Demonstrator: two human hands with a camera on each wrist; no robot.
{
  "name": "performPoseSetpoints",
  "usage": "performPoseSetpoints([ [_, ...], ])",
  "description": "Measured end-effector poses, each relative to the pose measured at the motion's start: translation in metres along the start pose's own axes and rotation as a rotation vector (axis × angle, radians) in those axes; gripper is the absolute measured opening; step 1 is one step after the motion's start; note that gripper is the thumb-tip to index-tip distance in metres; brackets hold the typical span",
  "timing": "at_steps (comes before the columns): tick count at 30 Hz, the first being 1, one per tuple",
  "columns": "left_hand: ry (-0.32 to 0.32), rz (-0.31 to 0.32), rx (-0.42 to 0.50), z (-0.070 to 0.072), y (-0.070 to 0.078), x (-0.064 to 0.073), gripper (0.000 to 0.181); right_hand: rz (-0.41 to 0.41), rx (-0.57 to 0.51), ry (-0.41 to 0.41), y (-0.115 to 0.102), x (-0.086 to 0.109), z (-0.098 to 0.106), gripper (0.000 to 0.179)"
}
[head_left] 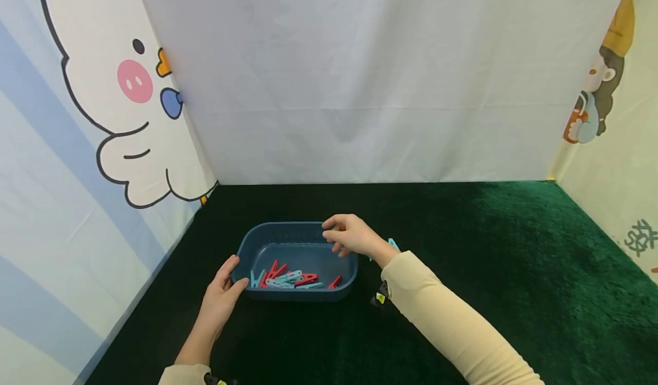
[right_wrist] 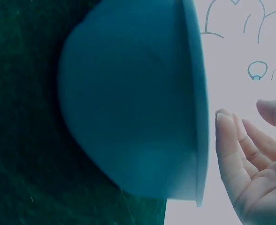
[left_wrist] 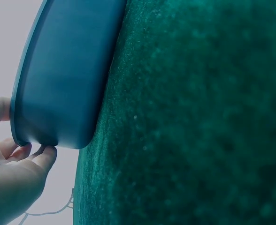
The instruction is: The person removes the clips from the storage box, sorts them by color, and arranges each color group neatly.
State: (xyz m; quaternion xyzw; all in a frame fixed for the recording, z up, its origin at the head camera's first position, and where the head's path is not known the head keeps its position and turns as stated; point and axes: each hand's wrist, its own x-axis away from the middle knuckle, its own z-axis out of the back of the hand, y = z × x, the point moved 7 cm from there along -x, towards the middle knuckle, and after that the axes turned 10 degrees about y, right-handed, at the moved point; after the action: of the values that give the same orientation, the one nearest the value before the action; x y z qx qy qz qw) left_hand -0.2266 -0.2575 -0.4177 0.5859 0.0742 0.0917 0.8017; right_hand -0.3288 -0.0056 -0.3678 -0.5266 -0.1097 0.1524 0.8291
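From the head, a blue tub [head_left: 297, 296] sits on a dark green cloth [head_left: 488, 293]. Red and light-blue clothespins [head_left: 308, 279] lie in a pile in its near left part, and one red clothespin [head_left: 335, 282] lies apart from them near the right. The left hand [head_left: 218, 299] grips the tub's left rim. The right hand [head_left: 354, 236] is above the tub's right side, its fingers loosely bent and holding nothing. Light-blue pieces [head_left: 393, 244] peek out behind the right wrist, partly hidden. A white curtain [head_left: 385, 88] hangs behind.

From the left wrist, the left hand's thumb and fingers hold the tub's edge, with the green cloth below the tub.

From the right wrist, the right hand is beside the tub's rim, a gap between thumb and fingers. The clothespins are hidden by the tub's wall.
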Motion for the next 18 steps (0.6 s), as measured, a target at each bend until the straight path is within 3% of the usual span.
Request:
performPoseSetpoints([
  [9,-0.014,-0.001,0.019,0.001,0.0,0.0,0.055,0.021,-0.011,-0.062,-0.003,0.002,-0.028,0.031],
  [18,-0.009,0.006,0.013,0.001,0.001,0.0,0.054,0.0,0.052,-0.114,-0.003,0.001,-0.056,0.035],
])
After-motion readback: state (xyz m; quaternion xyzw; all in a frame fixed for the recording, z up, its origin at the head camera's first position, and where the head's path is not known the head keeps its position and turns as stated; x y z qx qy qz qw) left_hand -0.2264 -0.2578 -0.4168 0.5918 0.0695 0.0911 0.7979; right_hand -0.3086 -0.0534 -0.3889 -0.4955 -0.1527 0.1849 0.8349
